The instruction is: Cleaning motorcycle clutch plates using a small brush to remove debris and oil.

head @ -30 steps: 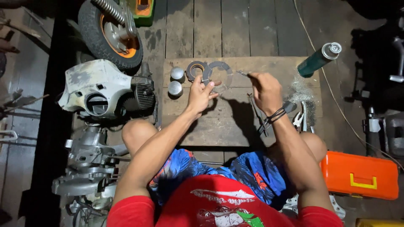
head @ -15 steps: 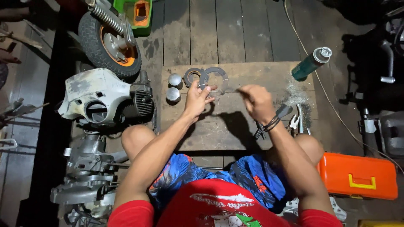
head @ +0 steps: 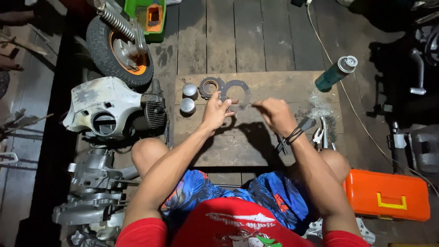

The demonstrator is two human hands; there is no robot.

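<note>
I sit at a wooden board [head: 256, 151] on the floor. My left hand [head: 216, 111] presses its fingertips on a flat grey ring [head: 238, 94] lying on the board. My right hand [head: 275, 115] is just right of it, fingers pinched on a thin tool whose tip points left toward the ring's edge. A smaller ring with a brown inner rim [head: 210, 86] lies beside the grey one. Two round metal caps [head: 188, 98] stand left of the rings.
A green spray can [head: 335, 73] lies at the board's far right corner. Pliers and hand tools [head: 319, 135] are by my right wrist. An orange toolbox [head: 387, 195] is at my right. A wheel [head: 120, 49], a white engine cover [head: 104, 109] and a grey engine casing [head: 91, 194] are at the left.
The view has tilted so the board sits lower in frame. My right hand has edged a little closer to the left hand; the left hand stays on the grey ring.
</note>
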